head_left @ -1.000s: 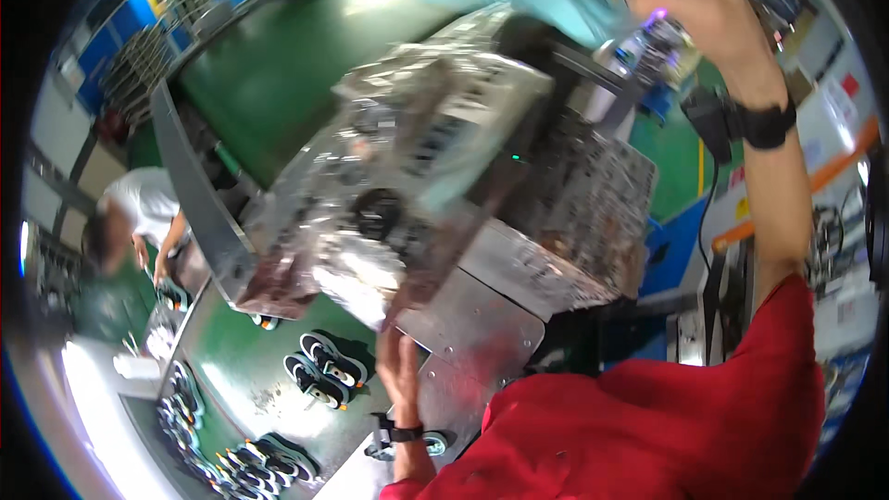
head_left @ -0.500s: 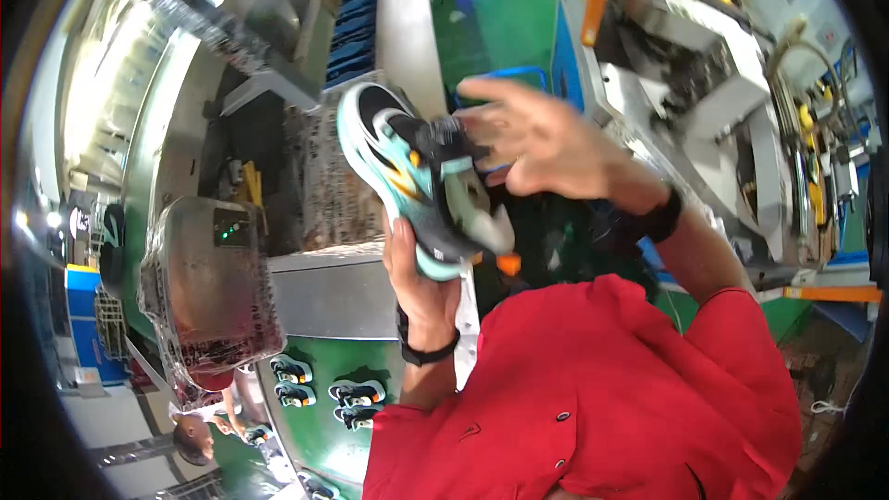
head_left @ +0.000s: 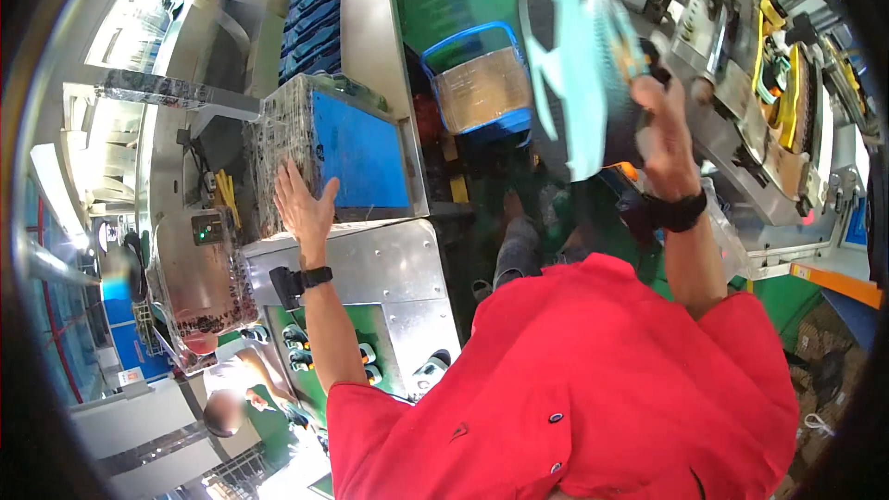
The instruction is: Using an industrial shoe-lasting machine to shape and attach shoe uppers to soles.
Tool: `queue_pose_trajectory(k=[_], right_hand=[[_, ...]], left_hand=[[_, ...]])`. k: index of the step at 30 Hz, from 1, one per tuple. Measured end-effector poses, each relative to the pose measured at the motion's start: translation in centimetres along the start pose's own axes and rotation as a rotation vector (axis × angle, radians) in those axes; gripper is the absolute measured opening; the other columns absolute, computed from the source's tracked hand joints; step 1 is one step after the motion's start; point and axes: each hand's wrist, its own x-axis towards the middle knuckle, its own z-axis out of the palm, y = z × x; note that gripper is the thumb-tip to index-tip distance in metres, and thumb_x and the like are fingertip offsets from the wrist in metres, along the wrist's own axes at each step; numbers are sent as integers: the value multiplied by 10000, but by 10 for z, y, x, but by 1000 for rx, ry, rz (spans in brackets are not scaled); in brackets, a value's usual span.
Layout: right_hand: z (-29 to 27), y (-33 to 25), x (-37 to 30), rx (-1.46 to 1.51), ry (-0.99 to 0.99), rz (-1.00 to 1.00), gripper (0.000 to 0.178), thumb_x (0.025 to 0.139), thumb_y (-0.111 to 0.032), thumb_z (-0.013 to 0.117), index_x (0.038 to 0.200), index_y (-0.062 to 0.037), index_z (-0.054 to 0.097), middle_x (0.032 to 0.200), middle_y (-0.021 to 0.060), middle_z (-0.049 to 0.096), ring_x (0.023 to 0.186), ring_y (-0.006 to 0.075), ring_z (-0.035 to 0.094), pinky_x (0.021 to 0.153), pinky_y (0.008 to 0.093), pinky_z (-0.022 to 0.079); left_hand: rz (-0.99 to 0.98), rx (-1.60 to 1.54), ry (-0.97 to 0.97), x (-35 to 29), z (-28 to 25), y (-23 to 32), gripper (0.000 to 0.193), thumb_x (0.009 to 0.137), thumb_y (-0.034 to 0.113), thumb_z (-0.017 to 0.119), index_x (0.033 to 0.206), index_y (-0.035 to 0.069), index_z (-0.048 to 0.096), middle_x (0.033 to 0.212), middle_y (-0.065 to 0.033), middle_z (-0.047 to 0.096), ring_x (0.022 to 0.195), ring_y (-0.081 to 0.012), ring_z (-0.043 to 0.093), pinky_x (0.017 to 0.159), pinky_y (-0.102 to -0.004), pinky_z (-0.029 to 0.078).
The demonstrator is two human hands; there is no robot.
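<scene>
In my right hand [head_left: 665, 143] is a sneaker [head_left: 582, 83], raised at the upper right and blurred by motion. Its teal and black sole side shows, and my fingers grip it at the upper. Fingers spread, my left hand [head_left: 304, 204] holds nothing. It lies over or against the plastic-wrapped side of a box-shaped machine part [head_left: 278, 134]; whether it touches I cannot tell. A bright blue panel [head_left: 361, 148] is right beside those fingers.
Ahead, a blue-framed seat or cart [head_left: 482, 88] stands on green floor. Metal machinery [head_left: 741, 143] fills the right side. At lower left, several sneakers [head_left: 298, 347] rest on a green surface, near another person [head_left: 243, 389]. A metal ledge [head_left: 389, 259] lies below my left hand.
The sneaker has gone from my left hand into my right and moved up and right. My left hand has let go and shifted left to the wrapped box. The view has turned somewhat.
</scene>
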Motion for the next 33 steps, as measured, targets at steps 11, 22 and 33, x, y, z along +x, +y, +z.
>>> queue_pose_trajectory(k=[11, 22, 33], right_hand=[[-87, 11, -47, 292, 442, 260, 442, 848, -235, 654, 1219, -26, 531, 1123, 55, 631, 966, 157, 625, 875, 329, 500], [-79, 5, -28, 118, 309, 247, 613, 768, -274, 714, 1274, -2, 501, 1122, 56, 624, 963, 155, 616, 876, 309, 496], [-140, 18, -56, 166, 427, 303, 510, 879, -376, 627, 1259, -51, 528, 1208, 76, 611, 1093, 235, 594, 971, 400, 452]], left_hand=[[-15, -31, 91, 3, 7, -3, 743, 765, 250, 750, 1414, 95, 425, 1410, -170, 466, 1311, -351, 423, 1086, -470, 335], [-78, -56, 68, -1, -3, 7, 696, 758, 229, 750, 1380, 83, 472, 1401, -168, 480, 1304, -343, 431, 1078, -446, 358], [-90, -36, 50, 6, -2, 9, 674, 786, 247, 741, 1379, 79, 468, 1409, -153, 474, 1319, -332, 420, 1082, -466, 357]])
